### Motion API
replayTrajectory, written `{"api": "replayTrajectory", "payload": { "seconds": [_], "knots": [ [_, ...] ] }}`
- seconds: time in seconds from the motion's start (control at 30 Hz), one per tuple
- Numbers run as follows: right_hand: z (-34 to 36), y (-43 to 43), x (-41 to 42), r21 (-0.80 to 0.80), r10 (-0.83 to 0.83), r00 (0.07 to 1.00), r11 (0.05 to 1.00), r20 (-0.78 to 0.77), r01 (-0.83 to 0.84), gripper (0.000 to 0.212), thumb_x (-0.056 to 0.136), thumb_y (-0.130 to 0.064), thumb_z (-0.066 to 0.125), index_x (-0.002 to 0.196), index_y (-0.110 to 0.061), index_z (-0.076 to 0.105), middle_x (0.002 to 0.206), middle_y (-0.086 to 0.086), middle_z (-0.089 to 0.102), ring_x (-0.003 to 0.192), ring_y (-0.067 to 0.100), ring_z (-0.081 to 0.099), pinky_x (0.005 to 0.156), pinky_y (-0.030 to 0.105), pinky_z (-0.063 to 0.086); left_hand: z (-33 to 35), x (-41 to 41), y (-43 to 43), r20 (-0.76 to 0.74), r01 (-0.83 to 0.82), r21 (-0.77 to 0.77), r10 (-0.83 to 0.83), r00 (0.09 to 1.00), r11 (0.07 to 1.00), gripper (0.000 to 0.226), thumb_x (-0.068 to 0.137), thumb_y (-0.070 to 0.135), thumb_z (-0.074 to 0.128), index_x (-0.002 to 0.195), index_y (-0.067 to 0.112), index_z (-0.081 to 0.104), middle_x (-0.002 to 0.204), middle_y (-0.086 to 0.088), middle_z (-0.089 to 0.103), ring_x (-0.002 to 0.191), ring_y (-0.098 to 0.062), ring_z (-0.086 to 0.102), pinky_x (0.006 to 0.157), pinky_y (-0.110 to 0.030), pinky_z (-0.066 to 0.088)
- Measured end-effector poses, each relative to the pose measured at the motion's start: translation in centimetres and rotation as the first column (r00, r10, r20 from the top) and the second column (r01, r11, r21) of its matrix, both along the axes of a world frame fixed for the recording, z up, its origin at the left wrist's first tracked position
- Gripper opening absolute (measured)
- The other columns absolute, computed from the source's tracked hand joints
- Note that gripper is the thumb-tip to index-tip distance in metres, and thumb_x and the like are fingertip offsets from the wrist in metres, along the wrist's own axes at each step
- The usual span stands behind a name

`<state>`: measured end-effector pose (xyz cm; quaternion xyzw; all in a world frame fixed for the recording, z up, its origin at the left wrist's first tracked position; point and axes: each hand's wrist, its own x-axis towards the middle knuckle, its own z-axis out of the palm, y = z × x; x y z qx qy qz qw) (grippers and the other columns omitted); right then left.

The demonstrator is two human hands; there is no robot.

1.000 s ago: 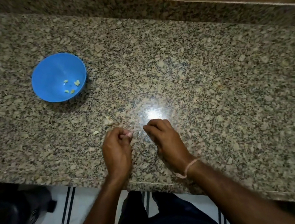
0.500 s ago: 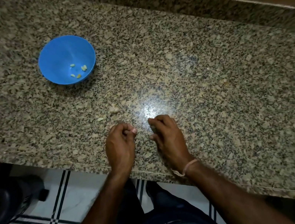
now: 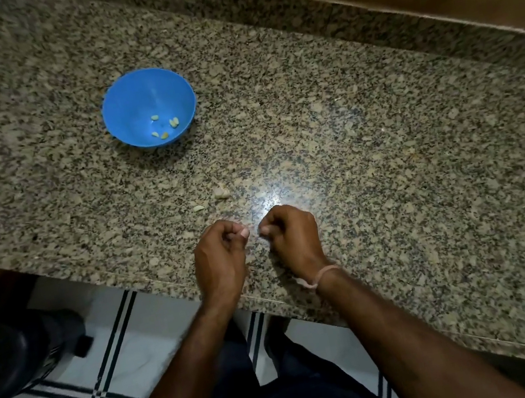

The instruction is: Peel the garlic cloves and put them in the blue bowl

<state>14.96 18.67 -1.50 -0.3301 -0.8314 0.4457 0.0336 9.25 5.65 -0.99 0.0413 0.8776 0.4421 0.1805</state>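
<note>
Where the hands are: left hand (image 3: pixel 221 261) and right hand (image 3: pixel 292 237) sit low at the near edge of the counter (image 3: pixel 389 177), side by side, with a narrow gap between them.
Left fingers: curled in, thumb against the forefinger; whether anything is pinched there I cannot tell.
Right fingers: curled in likewise, thumb tip toward the left hand; any grip is hidden.
Bowl (image 3: pixel 139 94): blue, upright on the counter, well apart from the hands, farther off and to the left.
Cloves (image 3: pixel 165 126): about four pale peeled ones in the bowl's bottom.
Scraps (image 3: pixel 221 192): two pale bits on the counter just beyond the left hand; peel or clove, unclear.
Band (image 3: pixel 319 276): pale, round the right wrist.
Floor (image 3: pixel 96 397): white tiles with dark lines.
</note>
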Motion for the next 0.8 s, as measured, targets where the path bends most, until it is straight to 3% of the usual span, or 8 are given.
{"api": "replayTrajectory", "payload": {
  "seconds": [0.03, 0.1, 0.2, 0.27, 0.37, 0.5, 0.67, 0.8],
  "knots": [
    [0.4, -0.2, -0.3, -0.210, -0.057, 0.998, 0.976, 0.001, 0.056, 0.015, 0.091, 0.001, 0.072, 0.083, -0.011, 0.074, 0.082, 0.001, 0.076, 0.078, 0.014, 0.071, 0.070, 0.024, 0.057, 0.1, 0.0, -0.4, 0.005, -0.024, 0.010, 0.023, 1.000, 1.000, 0.008, 0.096, 0.025, 0.074, 0.090, 0.025, 0.067, 0.088, 0.011, 0.070, 0.082, -0.008, 0.068, 0.068, -0.028, 0.054],
    [1.4, -1.1, -0.8, -0.530, -0.168, 0.986, 0.835, 0.015, 0.150, 0.009, 0.095, -0.002, 0.072, 0.088, -0.006, 0.075, 0.087, 0.014, 0.078, 0.079, 0.022, 0.073, 0.075, 0.034, 0.061, 0.4, -0.1, -1.3, 0.009, -0.070, 0.039, 0.070, 0.998, 0.997, 0.007, 0.095, 0.024, 0.074, 0.091, 0.025, 0.068, 0.090, 0.011, 0.072, 0.083, -0.008, 0.069, 0.070, -0.029, 0.056],
    [3.1, -4.1, -2.0, -0.755, -0.246, 0.965, 0.616, 0.086, 0.224, 0.007, 0.100, -0.003, 0.067, 0.094, -0.004, 0.072, 0.085, 0.019, 0.071, 0.077, 0.026, 0.068, 0.066, 0.033, 0.058, 1.4, -0.5, -3.9, -0.003, -0.146, 0.082, 0.147, 0.989, 0.986, 0.005, 0.096, 0.021, 0.073, 0.092, 0.022, 0.068, 0.088, 0.012, 0.071, 0.080, 0.002, 0.066, 0.066, -0.016, 0.051],
    [3.8, -6.3, -3.0, -0.809, -0.241, 0.966, 0.546, 0.095, 0.216, 0.008, 0.100, -0.005, 0.067, 0.094, -0.005, 0.072, 0.083, 0.017, 0.070, 0.071, 0.025, 0.065, 0.062, 0.032, 0.056, 2.0, -0.9, -5.8, 0.005, -0.198, 0.120, 0.199, 0.980, 0.973, 0.005, 0.096, 0.019, 0.072, 0.093, 0.021, 0.069, 0.086, 0.015, 0.070, 0.077, 0.007, 0.065, 0.064, -0.010, 0.048],
    [4.7, -10.6, -5.0, -0.834, -0.166, 0.983, 0.529, 0.081, 0.158, 0.016, 0.101, -0.005, 0.066, 0.087, -0.008, 0.071, 0.073, 0.008, 0.069, 0.064, 0.017, 0.064, 0.059, 0.027, 0.056, 2.5, -1.9, -10.4, -0.003, -0.293, 0.160, 0.297, 0.955, 0.943, 0.004, 0.096, 0.019, 0.072, 0.094, 0.019, 0.069, 0.086, 0.012, 0.071, 0.076, 0.004, 0.065, 0.066, -0.015, 0.049],
    [4.3, -18.4, -7.7, -0.867, -0.035, 0.996, 0.491, 0.084, 0.090, 0.023, 0.101, -0.006, 0.066, 0.081, -0.012, 0.076, 0.076, 0.007, 0.071, 0.081, 0.024, 0.064, 0.086, 0.042, 0.054, 2.4, -3.0, -18.1, -0.002, -0.418, 0.164, 0.424, 0.906, 0.893, 0.004, 0.096, 0.020, 0.072, 0.094, 0.019, 0.069, 0.087, 0.007, 0.072, 0.081, -0.004, 0.066, 0.066, -0.013, 0.047],
    [4.0, -32.6, -11.5, -0.841, 0.111, 0.992, 0.540, 0.052, -0.016, 0.019, 0.102, 0.002, 0.060, 0.094, -0.009, 0.073, 0.076, -0.001, 0.071, 0.068, 0.007, 0.061, 0.072, 0.020, 0.054, 0.8, -3.8, -32.5, 0.013, -0.551, 0.161, 0.557, 0.831, 0.819, 0.008, 0.096, 0.022, 0.072, 0.091, 0.021, 0.067, 0.087, 0.003, 0.072, 0.080, -0.014, 0.067, 0.071, -0.029, 0.049],
    [3.1, -43.7, -13.7, -0.834, 0.229, 0.972, 0.545, 0.050, -0.085, 0.016, 0.101, 0.001, 0.061, 0.096, -0.008, 0.072, 0.080, 0.000, 0.069, 0.073, 0.008, 0.061, 0.073, 0.019, 0.054, 0.7, -4.3, -44.1, 0.000, -0.667, 0.138, 0.674, 0.739, 0.732, 0.014, 0.094, 0.019, 0.074, 0.085, 0.024, 0.065, 0.080, 0.012, 0.069, 0.077, 0.002, 0.063, 0.066, -0.012, 0.042]
  ]
}}
